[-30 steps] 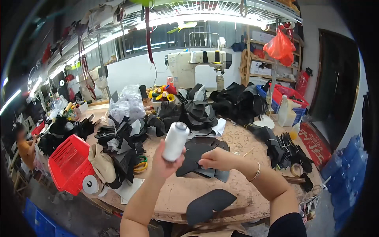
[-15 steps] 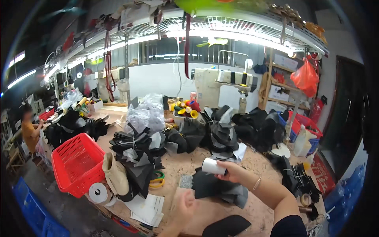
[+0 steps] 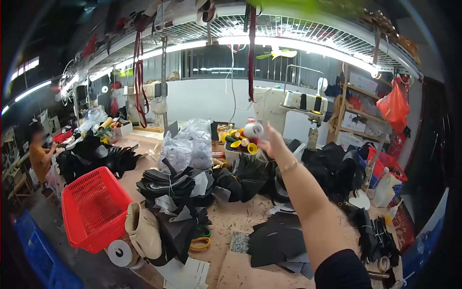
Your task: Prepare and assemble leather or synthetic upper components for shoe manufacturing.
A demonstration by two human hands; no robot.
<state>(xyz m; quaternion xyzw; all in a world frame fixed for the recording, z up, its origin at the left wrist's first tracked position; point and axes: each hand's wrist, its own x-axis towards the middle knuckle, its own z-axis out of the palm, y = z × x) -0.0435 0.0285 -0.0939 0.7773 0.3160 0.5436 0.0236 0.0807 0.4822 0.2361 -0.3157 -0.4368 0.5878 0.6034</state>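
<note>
My right hand [image 3: 275, 142] reaches far over the worktable, its fingers stretched and apart. A blurred white thread spool [image 3: 253, 130] is right by its fingertips, above a small box of yellow, red and green thread spools [image 3: 239, 141]; whether it still touches the fingers is hard to tell. Below my forearm, a stack of black cut pieces [image 3: 276, 243] lies on the worktable [image 3: 236, 272], beside a small patch of grey bits [image 3: 239, 242]. My left hand is out of view.
Bundles of black pieces [image 3: 175, 190] and a clear bag of parts [image 3: 187, 147] stand along the table. At left are a red basket [image 3: 96, 207], a beige boot [image 3: 143, 231] and green and yellow tape rolls [image 3: 199, 241]. A sewing machine [image 3: 269, 106] stands behind. Another person [image 3: 41, 154] works far left.
My right hand has moved away from me with the white spool, from above the black stack to the spool box, and its fingers have spread. My left hand has left the view.
</note>
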